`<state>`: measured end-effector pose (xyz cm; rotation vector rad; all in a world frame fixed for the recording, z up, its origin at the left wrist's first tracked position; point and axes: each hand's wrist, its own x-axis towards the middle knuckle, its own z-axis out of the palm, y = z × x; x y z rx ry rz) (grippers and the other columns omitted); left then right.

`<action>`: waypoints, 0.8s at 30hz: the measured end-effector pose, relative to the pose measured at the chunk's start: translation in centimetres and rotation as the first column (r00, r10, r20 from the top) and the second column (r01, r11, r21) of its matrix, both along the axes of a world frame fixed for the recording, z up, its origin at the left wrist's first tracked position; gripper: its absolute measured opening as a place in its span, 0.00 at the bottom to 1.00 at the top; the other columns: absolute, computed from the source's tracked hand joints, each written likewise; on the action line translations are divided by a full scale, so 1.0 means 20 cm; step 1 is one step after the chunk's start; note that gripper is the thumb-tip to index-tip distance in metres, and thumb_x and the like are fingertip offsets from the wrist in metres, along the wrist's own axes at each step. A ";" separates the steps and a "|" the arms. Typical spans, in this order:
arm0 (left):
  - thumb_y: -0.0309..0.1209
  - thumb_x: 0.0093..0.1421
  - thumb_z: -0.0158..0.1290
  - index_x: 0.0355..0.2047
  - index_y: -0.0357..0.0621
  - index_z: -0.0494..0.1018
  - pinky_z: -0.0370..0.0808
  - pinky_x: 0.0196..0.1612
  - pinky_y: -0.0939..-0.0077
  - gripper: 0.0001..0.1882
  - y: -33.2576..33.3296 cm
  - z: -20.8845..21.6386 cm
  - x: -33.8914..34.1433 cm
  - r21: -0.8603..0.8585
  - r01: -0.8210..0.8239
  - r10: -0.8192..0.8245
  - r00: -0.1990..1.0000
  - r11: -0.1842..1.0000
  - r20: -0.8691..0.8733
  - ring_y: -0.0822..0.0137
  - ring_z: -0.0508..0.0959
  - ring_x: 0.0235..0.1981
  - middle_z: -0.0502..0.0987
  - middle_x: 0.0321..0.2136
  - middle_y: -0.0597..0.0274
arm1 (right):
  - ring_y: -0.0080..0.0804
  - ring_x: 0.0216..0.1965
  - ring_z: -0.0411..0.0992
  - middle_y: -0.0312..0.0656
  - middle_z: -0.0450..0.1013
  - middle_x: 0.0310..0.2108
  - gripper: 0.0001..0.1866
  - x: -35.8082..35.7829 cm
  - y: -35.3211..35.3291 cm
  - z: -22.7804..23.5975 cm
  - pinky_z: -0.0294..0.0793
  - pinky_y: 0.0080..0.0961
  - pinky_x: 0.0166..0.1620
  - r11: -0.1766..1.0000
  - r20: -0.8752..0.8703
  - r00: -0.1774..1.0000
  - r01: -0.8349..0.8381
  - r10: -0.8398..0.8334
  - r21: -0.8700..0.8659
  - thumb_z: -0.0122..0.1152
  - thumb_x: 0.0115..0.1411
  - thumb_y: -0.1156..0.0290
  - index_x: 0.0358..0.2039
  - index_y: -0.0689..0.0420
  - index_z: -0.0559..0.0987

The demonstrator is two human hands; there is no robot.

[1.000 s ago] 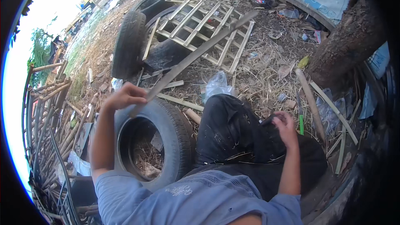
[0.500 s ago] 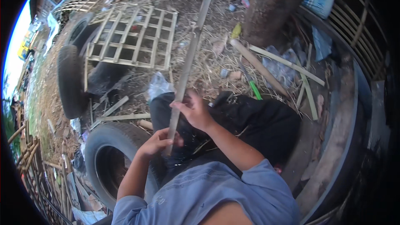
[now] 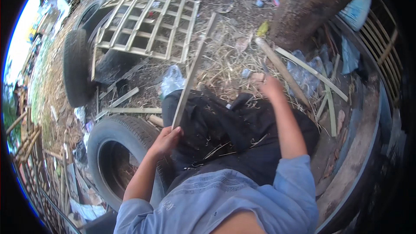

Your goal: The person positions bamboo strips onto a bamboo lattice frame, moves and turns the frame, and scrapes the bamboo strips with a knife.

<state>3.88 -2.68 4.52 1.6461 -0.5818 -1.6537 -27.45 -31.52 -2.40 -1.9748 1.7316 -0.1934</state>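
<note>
My left hand point(image 3: 167, 141) is closed around the lower end of a long, flat bamboo strip point(image 3: 193, 73), which slants up and away over my dark trousers. To the right, my right hand point(image 3: 272, 87) is closed over the handle of a knife point(image 3: 265, 66), beside a thick round stick. Only part of the knife's dark blade shows past my fingers; its green handle is covered by the hand. Thin shavings point(image 3: 225, 67) are scattered on the ground ahead, with some on my trousers.
A woven bamboo lattice point(image 3: 149, 24) leans over old tyres at the far left. Another tyre point(image 3: 102, 136) lies close by my left arm. A round stick point(image 3: 284, 71), bamboo strips point(image 3: 312, 73) and plastic bags point(image 3: 172, 80) lie around. A tree trunk point(image 3: 312, 8) stands at the far right.
My right hand has let go of the bamboo strip and moved right onto the knife's handle. My left hand still holds the strip by its lower end.
</note>
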 end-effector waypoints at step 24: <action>0.37 0.67 0.43 0.27 0.40 0.74 0.58 0.18 0.79 0.17 -0.05 -0.16 -0.03 -0.129 0.090 -0.057 0.969 0.988 0.241 0.81 0.60 0.15 0.61 0.11 0.76 | 0.52 0.28 0.73 0.54 0.72 0.23 0.23 0.04 0.39 0.20 0.67 0.41 0.32 0.931 0.560 0.822 0.278 -0.102 -0.239 0.47 0.64 0.53 0.30 0.63 0.74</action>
